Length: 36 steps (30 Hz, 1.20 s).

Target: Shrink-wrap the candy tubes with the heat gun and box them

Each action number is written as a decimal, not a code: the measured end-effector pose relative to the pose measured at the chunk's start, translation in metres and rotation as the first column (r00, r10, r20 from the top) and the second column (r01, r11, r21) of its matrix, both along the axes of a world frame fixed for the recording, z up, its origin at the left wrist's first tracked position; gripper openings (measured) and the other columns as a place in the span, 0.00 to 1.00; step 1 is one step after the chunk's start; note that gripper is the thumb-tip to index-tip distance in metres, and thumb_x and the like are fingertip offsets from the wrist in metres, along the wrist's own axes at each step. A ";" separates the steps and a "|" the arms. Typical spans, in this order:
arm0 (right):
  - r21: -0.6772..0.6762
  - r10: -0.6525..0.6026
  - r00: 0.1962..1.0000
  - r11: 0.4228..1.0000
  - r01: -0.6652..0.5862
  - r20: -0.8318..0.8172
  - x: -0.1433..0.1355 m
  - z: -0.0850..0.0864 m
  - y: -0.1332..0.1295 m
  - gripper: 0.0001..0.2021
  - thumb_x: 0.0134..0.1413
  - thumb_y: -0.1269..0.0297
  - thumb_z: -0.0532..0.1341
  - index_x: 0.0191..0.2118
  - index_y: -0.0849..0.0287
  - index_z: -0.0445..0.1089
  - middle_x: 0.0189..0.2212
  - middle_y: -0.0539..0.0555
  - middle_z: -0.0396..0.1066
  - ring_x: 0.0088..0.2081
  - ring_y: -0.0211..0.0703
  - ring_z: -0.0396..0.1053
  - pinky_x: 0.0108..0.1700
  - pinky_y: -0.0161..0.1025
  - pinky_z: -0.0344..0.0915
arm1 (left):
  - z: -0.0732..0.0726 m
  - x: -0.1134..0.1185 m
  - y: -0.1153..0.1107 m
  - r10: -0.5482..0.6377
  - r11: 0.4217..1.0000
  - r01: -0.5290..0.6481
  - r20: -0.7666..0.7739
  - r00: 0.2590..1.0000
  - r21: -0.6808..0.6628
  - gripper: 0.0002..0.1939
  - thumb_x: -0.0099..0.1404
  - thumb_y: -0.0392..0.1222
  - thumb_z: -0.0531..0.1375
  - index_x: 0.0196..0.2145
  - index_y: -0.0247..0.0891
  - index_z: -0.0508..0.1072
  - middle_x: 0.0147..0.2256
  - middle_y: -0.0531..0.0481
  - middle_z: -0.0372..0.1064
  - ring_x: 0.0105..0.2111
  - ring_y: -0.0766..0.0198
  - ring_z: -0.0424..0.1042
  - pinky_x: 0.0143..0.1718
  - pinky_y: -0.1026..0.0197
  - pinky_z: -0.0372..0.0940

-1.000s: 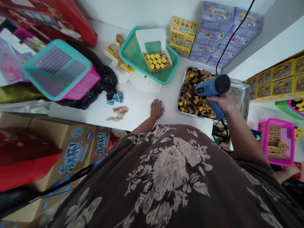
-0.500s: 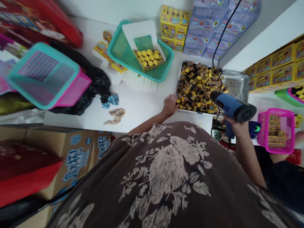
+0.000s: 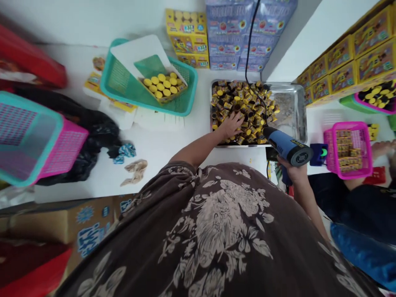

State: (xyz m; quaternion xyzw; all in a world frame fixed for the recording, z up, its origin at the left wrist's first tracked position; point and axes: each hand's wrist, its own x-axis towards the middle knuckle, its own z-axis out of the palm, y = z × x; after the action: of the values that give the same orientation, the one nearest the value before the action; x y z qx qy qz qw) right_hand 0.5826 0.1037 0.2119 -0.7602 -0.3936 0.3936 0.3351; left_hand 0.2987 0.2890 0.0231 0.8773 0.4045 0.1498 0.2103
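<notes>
My left hand (image 3: 232, 125) lies with fingers spread on a heap of small yellow-capped tubs (image 3: 227, 99) in a metal tray (image 3: 301, 113). My right hand (image 3: 292, 168) grips the handle of a blue heat gun (image 3: 286, 144). Its dark nozzle points left, over the tray's near edge beside the heap. A black cord (image 3: 249, 45) hangs down across the tubs. The tray's right part shows bare metal.
Left of the tray, a green basket (image 3: 188, 97) holds an open box of yellow-capped tubs (image 3: 162, 86). Purple boxes (image 3: 229, 41) and yellow boxes (image 3: 188, 31) stand behind. A pink basket (image 3: 368, 152) is on the right, near another person's hand (image 3: 383, 148).
My left hand has moved from the tray's left edge onto the heap of tubs, its fingers spreading. The heat gun stays in my right hand, slightly lower. The whole view has shifted right.
</notes>
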 end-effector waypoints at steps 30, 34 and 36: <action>-0.026 0.164 0.982 0.986 -0.167 -0.094 -0.030 -0.015 0.057 0.25 0.29 0.48 0.82 0.30 0.53 0.71 0.24 0.52 0.75 0.24 0.50 0.73 0.26 0.50 0.77 | -0.023 -0.019 -0.072 0.459 0.876 -0.464 -0.072 0.886 -0.132 0.24 0.67 0.38 0.58 0.59 0.30 0.75 0.54 0.23 0.71 0.55 0.32 0.69 0.57 0.31 0.65; -0.043 0.167 0.979 0.984 -0.173 -0.119 -0.031 -0.010 0.056 0.25 0.29 0.49 0.82 0.30 0.53 0.73 0.24 0.53 0.75 0.24 0.50 0.73 0.26 0.51 0.77 | -0.020 -0.029 -0.054 0.483 0.867 -0.485 -0.044 0.875 -0.115 0.16 0.71 0.37 0.56 0.51 0.34 0.79 0.51 0.28 0.73 0.53 0.38 0.70 0.57 0.37 0.68; -0.048 0.145 0.982 0.987 -0.151 -0.121 -0.036 -0.009 0.056 0.26 0.27 0.48 0.82 0.30 0.53 0.73 0.24 0.52 0.75 0.24 0.50 0.73 0.26 0.50 0.76 | -0.020 -0.035 -0.044 0.519 0.841 -0.518 -0.035 0.854 -0.156 0.12 0.72 0.38 0.58 0.49 0.36 0.78 0.50 0.32 0.73 0.53 0.42 0.72 0.57 0.42 0.69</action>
State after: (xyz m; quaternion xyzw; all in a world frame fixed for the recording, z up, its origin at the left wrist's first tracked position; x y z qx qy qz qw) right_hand 0.5471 0.1598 0.2032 -0.7136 -0.4173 0.4726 0.3056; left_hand 0.2636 0.2452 0.0035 0.7149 0.6364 0.1717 0.2334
